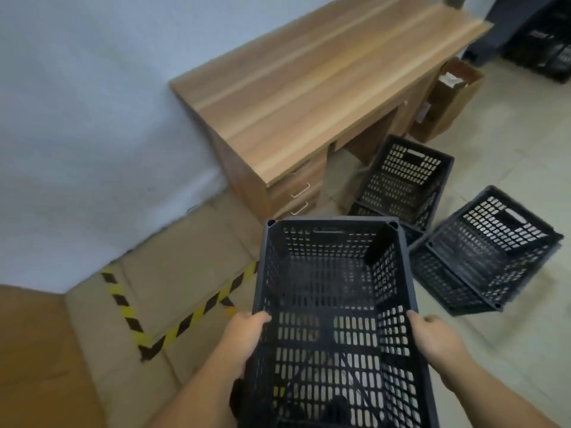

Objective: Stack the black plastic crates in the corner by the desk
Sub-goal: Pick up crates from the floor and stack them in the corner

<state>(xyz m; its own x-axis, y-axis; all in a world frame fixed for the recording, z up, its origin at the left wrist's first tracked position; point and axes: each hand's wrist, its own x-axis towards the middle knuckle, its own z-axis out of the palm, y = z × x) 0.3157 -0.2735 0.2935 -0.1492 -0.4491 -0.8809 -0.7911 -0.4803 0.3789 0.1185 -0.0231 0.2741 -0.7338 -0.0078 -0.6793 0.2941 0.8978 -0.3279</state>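
Black perforated plastic, the held crate [333, 304] sits open side up between the person's two hands. The left hand [247, 330] is wrapped over the left rim, fingers curled onto the wall, and the right hand [432, 333] is clamped against the right rim with its fingers folded closed. Both grips are pressed tight on the crate. It hangs above the floor just in front of the wooden desk [309, 88], beside striped floor tape [173, 332]. Two more crates, the nearer tipped crate [404, 180] and the far tipped crate [488, 251], lie tilted on the floor to the right.
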